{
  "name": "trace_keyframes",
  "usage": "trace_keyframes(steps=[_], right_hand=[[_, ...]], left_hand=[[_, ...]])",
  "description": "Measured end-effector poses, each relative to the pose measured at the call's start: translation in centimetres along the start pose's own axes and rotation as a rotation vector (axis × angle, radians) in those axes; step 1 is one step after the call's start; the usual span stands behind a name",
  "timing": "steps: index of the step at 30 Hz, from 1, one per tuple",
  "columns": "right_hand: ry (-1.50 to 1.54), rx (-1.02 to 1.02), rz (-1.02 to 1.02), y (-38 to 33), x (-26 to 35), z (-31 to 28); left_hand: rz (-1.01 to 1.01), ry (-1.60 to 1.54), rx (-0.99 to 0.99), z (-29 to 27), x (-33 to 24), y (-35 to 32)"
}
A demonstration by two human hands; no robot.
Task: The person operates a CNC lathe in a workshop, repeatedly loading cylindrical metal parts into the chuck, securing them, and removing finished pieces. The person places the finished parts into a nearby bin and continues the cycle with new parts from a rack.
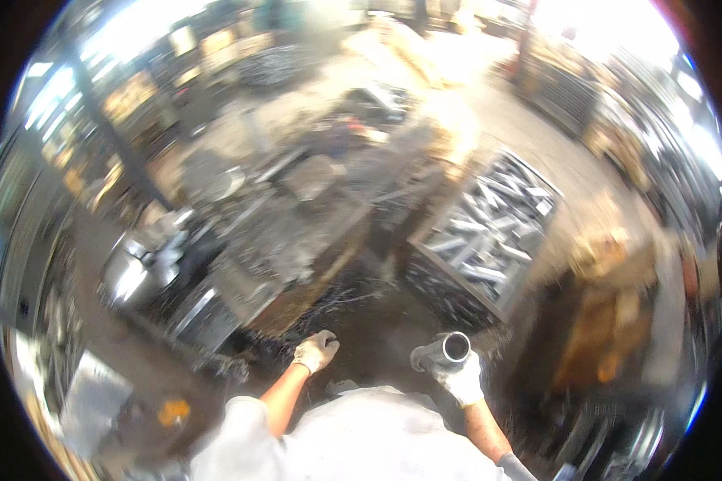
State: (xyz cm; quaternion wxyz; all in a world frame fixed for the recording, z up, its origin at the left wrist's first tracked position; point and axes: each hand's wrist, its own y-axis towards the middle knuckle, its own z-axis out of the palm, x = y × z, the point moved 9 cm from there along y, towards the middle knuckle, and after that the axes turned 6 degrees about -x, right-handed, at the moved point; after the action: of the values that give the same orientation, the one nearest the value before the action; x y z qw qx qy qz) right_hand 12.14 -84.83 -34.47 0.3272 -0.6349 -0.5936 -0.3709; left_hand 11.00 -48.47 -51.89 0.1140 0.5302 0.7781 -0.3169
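One short grey metal tube (445,350), open-ended, clasped in my gloved right hand (462,377); my gloved left hand (316,351) loosely curled, empty.

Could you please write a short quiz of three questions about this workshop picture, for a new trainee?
1. True or false: the right hand holds a short metal tube.
2. What does the left hand hold?
A) a hammer
B) nothing
C) a second tube
3. Fill in: to the upper right of the hands stands a wire crate filled with cut metal ____.

Key
1. True; the gloved hand grips the tube, open end facing the camera.
2. B; the gloved left hand is empty, above the dark floor.
3. Pieces, silvery and lying in a jumble.
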Motion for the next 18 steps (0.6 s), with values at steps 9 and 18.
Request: trace_keyframes(steps=[9,18], right_hand=[[0.119,0.589,-0.566,11.3,17.7,21.3],[0.071,0.768,-0.625,19.3,24.2,32.7]], left_hand=[[-0.81,-1.401,-0.913,1.7,27.2,-14.0],[-1.235,-0.339,-1.932,-8.0,29.5,-34.4]])
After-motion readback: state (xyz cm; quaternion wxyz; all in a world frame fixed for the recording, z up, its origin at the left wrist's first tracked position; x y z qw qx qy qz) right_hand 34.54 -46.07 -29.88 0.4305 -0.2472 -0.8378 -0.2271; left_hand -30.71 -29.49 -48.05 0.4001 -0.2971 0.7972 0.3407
